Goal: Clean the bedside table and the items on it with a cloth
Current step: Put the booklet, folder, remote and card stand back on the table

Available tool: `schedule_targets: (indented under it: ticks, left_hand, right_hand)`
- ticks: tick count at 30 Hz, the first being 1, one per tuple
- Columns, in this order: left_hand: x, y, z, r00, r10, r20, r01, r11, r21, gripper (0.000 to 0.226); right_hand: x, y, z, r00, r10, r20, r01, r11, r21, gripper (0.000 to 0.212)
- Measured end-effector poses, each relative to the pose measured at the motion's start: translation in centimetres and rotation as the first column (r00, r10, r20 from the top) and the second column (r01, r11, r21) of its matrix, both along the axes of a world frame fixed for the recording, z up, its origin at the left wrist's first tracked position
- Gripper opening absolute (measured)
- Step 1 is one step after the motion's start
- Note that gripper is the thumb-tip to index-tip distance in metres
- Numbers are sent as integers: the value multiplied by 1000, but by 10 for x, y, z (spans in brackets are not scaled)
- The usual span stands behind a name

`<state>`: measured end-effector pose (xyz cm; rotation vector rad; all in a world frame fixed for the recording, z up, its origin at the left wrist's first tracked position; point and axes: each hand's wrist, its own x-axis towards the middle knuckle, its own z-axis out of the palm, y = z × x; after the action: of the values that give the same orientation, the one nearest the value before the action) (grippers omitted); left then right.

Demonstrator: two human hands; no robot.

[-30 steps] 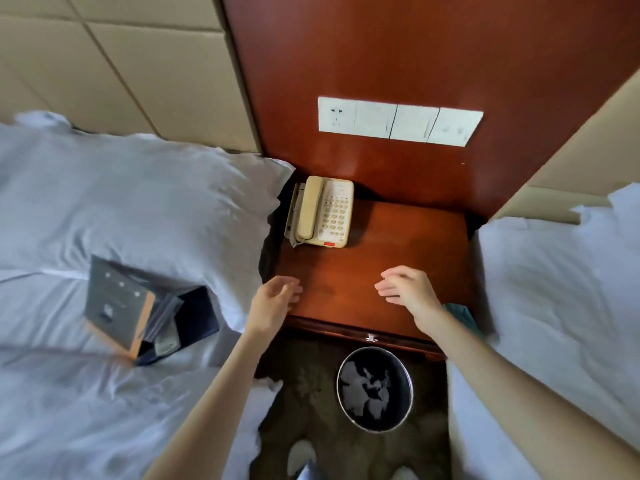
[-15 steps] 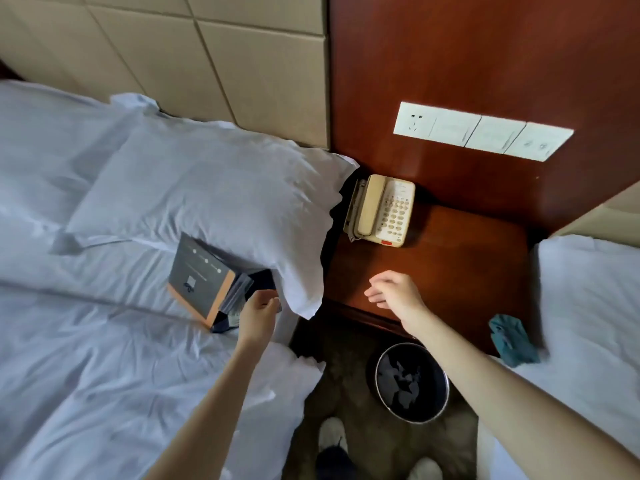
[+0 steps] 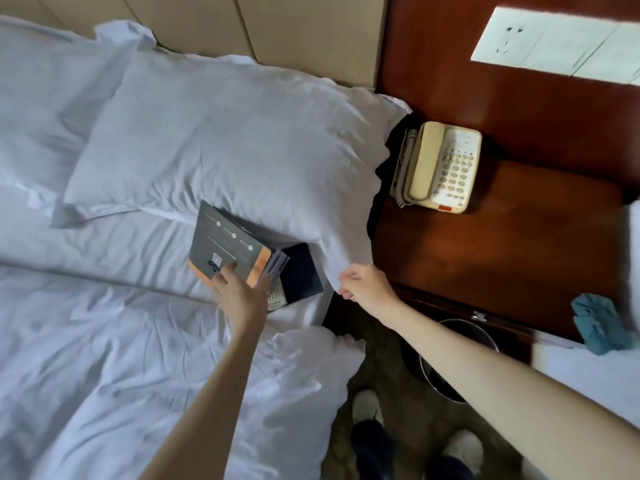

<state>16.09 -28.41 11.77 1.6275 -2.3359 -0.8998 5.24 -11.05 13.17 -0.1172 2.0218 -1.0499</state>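
The dark wooden bedside table [image 3: 502,244] stands at the right, with a cream telephone [image 3: 436,168] at its back left corner. A crumpled teal cloth [image 3: 595,323] lies by the table's front right corner, on the edge of the right-hand bed. On the left bed, a stack of grey-and-orange booklets [image 3: 225,237] and a dark folder [image 3: 301,271] lie against a white pillow [image 3: 225,140]. My left hand [image 3: 239,296] rests on the top booklet with fingers spread. My right hand [image 3: 363,285] hovers with curled fingers at the pillow's corner, far from the cloth.
A round black waste bin [image 3: 424,372] stands on the floor in front of the table, partly hidden by my right forearm. My shoes [image 3: 367,407] are on the patterned carpet between the beds. A white socket panel [image 3: 554,46] is on the wooden wall above the phone.
The view has swung left toward the bed. My left hand left the table's edge and reached the booklets. My right hand moved off the table top to the pillow's corner.
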Motion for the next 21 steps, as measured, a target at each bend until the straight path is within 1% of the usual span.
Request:
schedule_targets:
  ticks: [2,4,6,8,11,13,15,17,19,21]
  left_hand:
    - [-11,-1,-7,999,-39,-2,39,999,-34,71]
    - [-20,-2,-14,996,-70,50,73,995,-62,82]
    - [-27,-8,-21,994,-57,95,68,991,-116,86]
    - [-31,-16,-26,996,-49,75,61,986,-157,77]
    - [-30,-26,-32,993,-85,80,103,959,-266,52]
    - [-26,-30,-33,993,-80,82,103,934,-342,36]
    - [-20,-33,-30,998,-62,-1,58,937,-344,25]
    - [-13,-32,-21,987,-70,-146,18,945,-326,19]
    - [-7,-30,-5,953,-46,-301,-50,951,-305,18]
    - [-2,-32,10,895,27,-444,-168,945,-281,20]
  right_hand:
    - [2,-6,-10,999,37,-7,-37,999,2,19]
    - [1,-11,-18,999,35,-9,-35,999,-5,20]
    - [0,-13,-22,1000,11,-3,-12,1000,-16,20]
    - [-1,-14,-24,1000,-2,-9,2,1000,-23,20]
    - [-3,-14,-27,1000,16,-23,-17,999,-33,22]
    - [-2,-12,-30,1000,23,-12,-24,999,-41,22]
    - [0,-8,-33,1000,15,1,-15,999,-39,22]
    - [4,-5,-36,1000,-20,15,21,999,-33,23]
    - [9,-3,-36,997,-69,29,70,997,-30,24]
    - [14,-3,-35,995,-95,44,97,994,-43,22]
